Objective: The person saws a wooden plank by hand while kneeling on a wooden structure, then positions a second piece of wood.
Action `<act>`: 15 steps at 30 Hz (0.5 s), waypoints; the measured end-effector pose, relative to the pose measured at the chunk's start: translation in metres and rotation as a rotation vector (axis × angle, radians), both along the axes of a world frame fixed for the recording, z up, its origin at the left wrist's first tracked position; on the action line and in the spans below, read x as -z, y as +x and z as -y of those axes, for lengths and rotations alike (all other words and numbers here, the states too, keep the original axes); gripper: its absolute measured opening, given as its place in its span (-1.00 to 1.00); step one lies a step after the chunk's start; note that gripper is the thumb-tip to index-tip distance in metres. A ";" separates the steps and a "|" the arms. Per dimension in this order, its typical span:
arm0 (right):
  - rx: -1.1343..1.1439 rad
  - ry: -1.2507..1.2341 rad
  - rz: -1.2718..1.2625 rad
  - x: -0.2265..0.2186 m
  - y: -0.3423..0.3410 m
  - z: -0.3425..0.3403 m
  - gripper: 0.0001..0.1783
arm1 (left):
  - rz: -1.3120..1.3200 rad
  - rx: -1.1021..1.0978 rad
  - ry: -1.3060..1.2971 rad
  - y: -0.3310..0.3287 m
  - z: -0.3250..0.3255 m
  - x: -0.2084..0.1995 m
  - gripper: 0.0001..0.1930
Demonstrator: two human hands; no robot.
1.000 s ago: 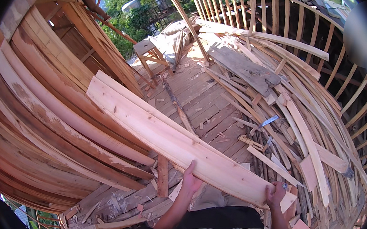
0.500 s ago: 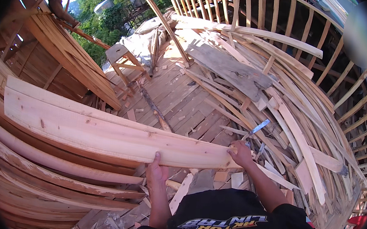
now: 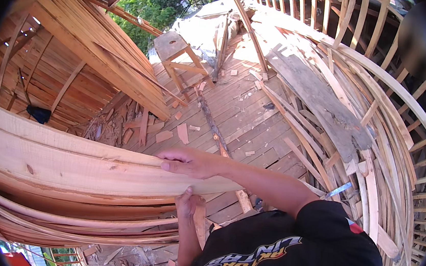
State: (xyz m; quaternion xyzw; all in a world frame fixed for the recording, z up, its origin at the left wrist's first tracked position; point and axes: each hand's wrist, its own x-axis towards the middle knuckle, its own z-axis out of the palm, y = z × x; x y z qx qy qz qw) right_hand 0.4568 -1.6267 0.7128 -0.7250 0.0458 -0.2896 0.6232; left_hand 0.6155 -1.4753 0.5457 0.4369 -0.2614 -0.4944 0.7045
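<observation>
A long, pale wooden plank with a few dark knots stretches from the left edge of the view to just in front of me. My right hand grips its upper edge, thumb lying along the near face and the arm reaching across from the right. Just below, my left hand holds the lower edge near the same end, thumb up against the face; its other fingers are partly hidden. The plank's far left end runs out of the picture. Beneath it lie several curved planks, stacked along the left.
A wooden stool stands beyond the plank on a board floor littered with offcuts. A rough pole lies across that floor. To the right sits a heap of long strips and a grey board, beside upright ribs. A blue-handled tool rests there.
My right hand has moved left along the plank, from its right end to its upper edge, close above my left hand. The view has turned left.
</observation>
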 end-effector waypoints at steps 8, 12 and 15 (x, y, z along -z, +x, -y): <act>0.279 0.254 0.119 0.032 0.109 0.156 -0.70 | 0.196 -0.252 0.089 0.054 0.164 0.009 -0.48; 0.377 0.271 0.160 0.047 0.143 0.251 -0.71 | 0.455 -0.285 0.183 0.078 0.267 -0.008 -0.70; 0.389 0.235 0.139 0.063 0.168 0.327 -0.71 | 0.544 -0.247 0.237 0.094 0.339 -0.020 -0.73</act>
